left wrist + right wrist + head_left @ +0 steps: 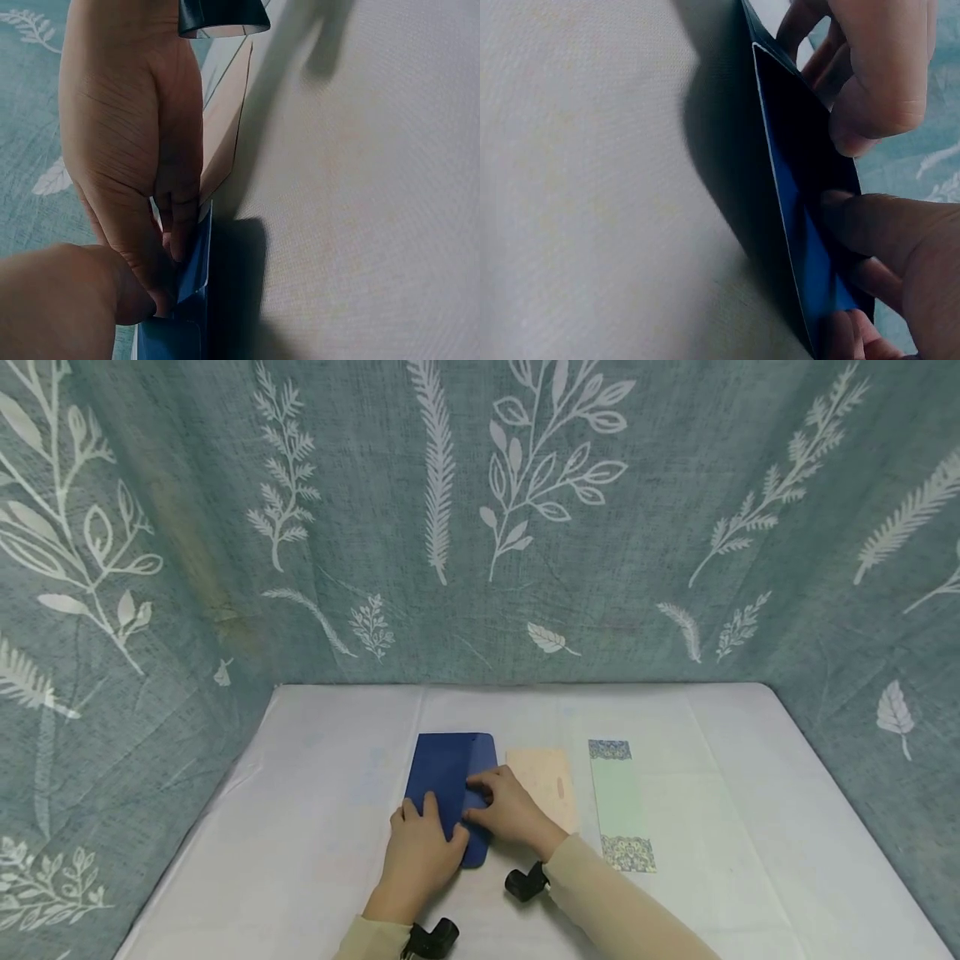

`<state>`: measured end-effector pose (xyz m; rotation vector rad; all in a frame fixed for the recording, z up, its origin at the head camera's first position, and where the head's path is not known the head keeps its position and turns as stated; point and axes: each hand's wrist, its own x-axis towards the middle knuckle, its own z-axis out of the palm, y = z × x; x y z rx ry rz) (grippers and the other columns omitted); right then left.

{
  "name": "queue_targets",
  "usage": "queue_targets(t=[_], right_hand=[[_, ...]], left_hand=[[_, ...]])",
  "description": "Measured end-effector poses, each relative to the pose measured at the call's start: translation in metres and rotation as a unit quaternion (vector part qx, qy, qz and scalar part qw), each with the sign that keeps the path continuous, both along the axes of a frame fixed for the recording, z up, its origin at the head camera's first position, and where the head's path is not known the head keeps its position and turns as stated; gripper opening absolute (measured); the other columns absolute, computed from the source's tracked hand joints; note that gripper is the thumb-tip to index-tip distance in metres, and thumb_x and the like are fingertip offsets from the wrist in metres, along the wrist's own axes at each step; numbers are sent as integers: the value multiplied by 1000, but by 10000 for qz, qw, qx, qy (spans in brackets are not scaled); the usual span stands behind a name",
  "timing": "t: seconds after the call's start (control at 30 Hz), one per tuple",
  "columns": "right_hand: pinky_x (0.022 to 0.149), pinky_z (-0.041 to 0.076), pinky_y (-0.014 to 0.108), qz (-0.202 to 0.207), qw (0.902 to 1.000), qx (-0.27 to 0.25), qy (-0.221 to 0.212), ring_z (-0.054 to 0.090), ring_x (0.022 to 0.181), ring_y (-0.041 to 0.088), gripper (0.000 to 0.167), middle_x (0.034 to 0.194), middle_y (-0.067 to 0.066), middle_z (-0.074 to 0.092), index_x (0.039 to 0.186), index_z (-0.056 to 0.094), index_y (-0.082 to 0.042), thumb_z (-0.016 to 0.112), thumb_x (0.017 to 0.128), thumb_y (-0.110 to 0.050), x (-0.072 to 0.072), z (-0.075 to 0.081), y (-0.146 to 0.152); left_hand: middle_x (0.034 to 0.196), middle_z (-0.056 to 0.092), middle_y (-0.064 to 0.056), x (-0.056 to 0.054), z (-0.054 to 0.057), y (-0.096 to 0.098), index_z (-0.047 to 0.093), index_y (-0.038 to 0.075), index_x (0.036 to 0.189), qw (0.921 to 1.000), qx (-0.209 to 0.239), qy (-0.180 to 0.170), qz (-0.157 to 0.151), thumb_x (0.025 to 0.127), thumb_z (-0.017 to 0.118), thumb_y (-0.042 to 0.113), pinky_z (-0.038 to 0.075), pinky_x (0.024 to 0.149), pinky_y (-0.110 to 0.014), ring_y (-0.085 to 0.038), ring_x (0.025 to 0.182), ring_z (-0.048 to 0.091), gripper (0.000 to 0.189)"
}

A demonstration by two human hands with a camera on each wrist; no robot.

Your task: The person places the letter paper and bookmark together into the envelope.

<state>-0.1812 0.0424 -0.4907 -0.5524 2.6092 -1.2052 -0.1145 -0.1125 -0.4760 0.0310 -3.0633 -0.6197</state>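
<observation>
A dark blue envelope (444,760) lies upright on the white table, a lighter blue flap (483,752) along its right side. My left hand (423,852) rests on its lower left part, fingers spread over the front and thumb near the bottom middle. With curled fingers, my right hand (513,810) pinches at the flap's edge, thumb and forefinger set apart along it. From the right wrist, the blue envelope (799,217) stands partly raised, with the right thumb (870,217) against it. The left wrist view shows the envelope (172,337) between both hands.
A beige paper piece (536,768) lies just right of the envelope, partly behind the right hand. Further right is a pale green strip (618,793) with patterned ends. A leaf-printed curtain (465,527) encloses the white table (322,760) at the back and sides.
</observation>
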Motion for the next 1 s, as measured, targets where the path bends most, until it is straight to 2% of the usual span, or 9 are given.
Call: queue_targets(t=[0.2,0.33,0.47,0.6,0.73,0.87,1.0], right_hand=[[78,45,33,19,10000,-24,11,50,92,16,55,117,11,50,133,58,-7,75,85,-30,0,-1,-1],[76,45,33,68,9999,45,59,49,89,15,61,116,12,49,139,53,-10,74,86,-31,-2,-2,-2],[77,46,33,76,9999,78,47,50,90,16,64,117,13,49,141,51,-11,74,86,-32,-2,-2,-3],[76,46,33,77,9998,132,89,51,91,16,64,118,13,48,140,51,-10,76,85,-30,-1,-3,-4],[77,46,32,40,9997,202,166,50,91,16,63,120,15,47,140,52,-7,76,84,-27,0,-5,-4],[78,45,33,-25,9992,284,267,50,90,17,63,120,16,47,139,52,-5,77,84,-25,1,-4,-5],[77,45,33,-34,9985,367,398,49,89,17,63,116,14,47,137,52,-3,77,83,-23,1,-2,-6]], left_hand=[[136,33,-46,1,2,-1,38,-13,140,9997,-119,-211,65,88,57,37,42,90,-60,-57,124,36,75],[136,34,-43,-2,4,-1,36,-11,142,9971,-511,-556,109,85,63,49,45,85,-59,-54,122,39,87],[127,41,-41,-5,6,-1,37,-11,142,9932,-878,-759,123,82,65,56,46,81,-57,-51,114,46,94],[121,44,-41,-4,5,0,41,-12,139,9915,-1135,-638,74,81,66,56,48,78,-56,-52,108,48,92],[122,44,-44,-1,2,3,44,-13,136,9903,-1352,-307,26,84,63,53,50,75,-54,-54,108,48,87],[122,45,-45,1,1,5,46,-14,133,9901,-1403,35,42,84,63,50,52,69,-52,-55,106,49,82],[119,46,-44,1,-1,4,48,-14,132,9908,-1338,216,57,84,64,48,52,63,-51,-54,103,50,80]])
